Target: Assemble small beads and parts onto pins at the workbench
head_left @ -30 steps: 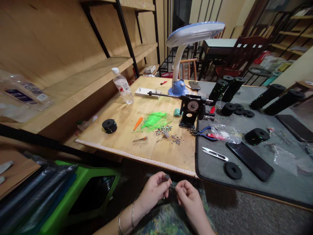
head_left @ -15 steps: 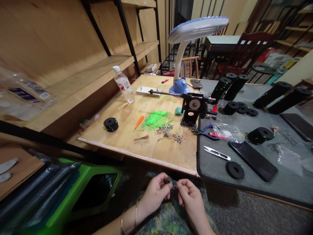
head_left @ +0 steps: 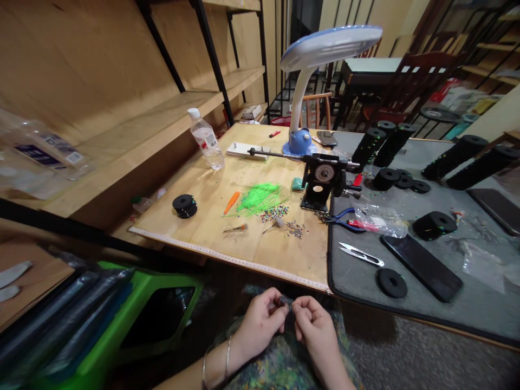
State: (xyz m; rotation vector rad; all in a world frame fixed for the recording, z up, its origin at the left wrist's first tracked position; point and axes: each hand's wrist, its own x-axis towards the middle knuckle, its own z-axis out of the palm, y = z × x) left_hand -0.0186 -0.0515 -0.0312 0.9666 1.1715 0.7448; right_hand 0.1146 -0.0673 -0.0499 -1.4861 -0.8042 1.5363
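Below the table's front edge, over my lap, my left hand [head_left: 266, 318] is closed in a pinch around a small dark item [head_left: 285, 301], too small and blurred to name. My right hand [head_left: 311, 319] is close beside it, thumb and forefinger pressed together near the same item; what is between them is hidden. On the wooden table [head_left: 203, 230] ahead lie green filaments [head_left: 262, 199], multicoloured beads [head_left: 274, 213], small metal pieces [head_left: 294, 229], an orange-handled tool [head_left: 231, 203] and a small brush [head_left: 235, 229].
A black winding device [head_left: 319, 181] with a long rod stands mid-table, near a lamp [head_left: 300, 142] and water bottle [head_left: 207, 143]. On the grey mat [head_left: 361, 287] lie blue pliers [head_left: 343, 219], thread snips [head_left: 361, 254], a phone [head_left: 422, 267] and black foam spools [head_left: 390, 283]. A green container [head_left: 162, 284] stands lower left.
My left fingers have shifted slightly right, bringing the two hands' fingertips a little closer together. The things on the table have stayed in place.
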